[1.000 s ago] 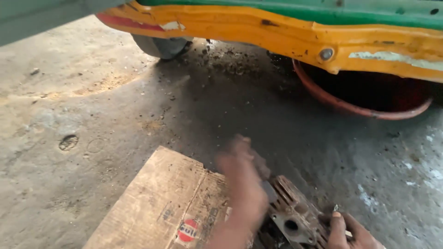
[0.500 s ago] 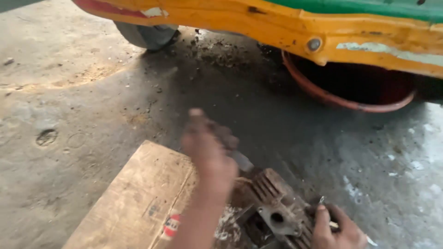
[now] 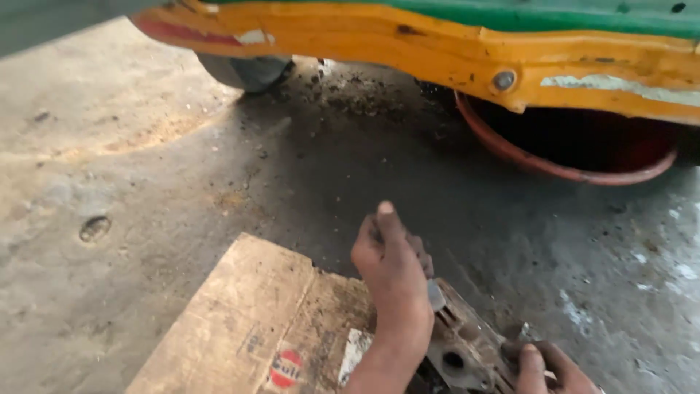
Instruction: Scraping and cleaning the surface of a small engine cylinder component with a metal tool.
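**Steadying a finned engine part on cardboard while a tool is worked against it**

Head view. Working low on the concrete floor (image 3: pixel 146 182), the person has a grey, finned metal engine part (image 3: pixel 467 350) lying on a flattened cardboard sheet (image 3: pixel 248 321), at the bottom edge of the frame. The left hand (image 3: pixel 394 270) is closed around a small metal tool (image 3: pixel 435 295), whose tip meets the top of the part; the kind of tool cannot be told. The right hand (image 3: pixel 543 368) is clamped on the part's near right corner, thumb on top.

Judgement: good practice here calls for a firm right-hand hold, so the casting does not skid on the cardboard, and for the tool to be kept square to the surface. Fingers should stay clear of the tool tip.

Surroundings: a yellow and green vehicle body (image 3: pixel 437 51) overhangs a red basin (image 3: pixel 569 164); a tyre (image 3: pixel 244 73) stands further left.
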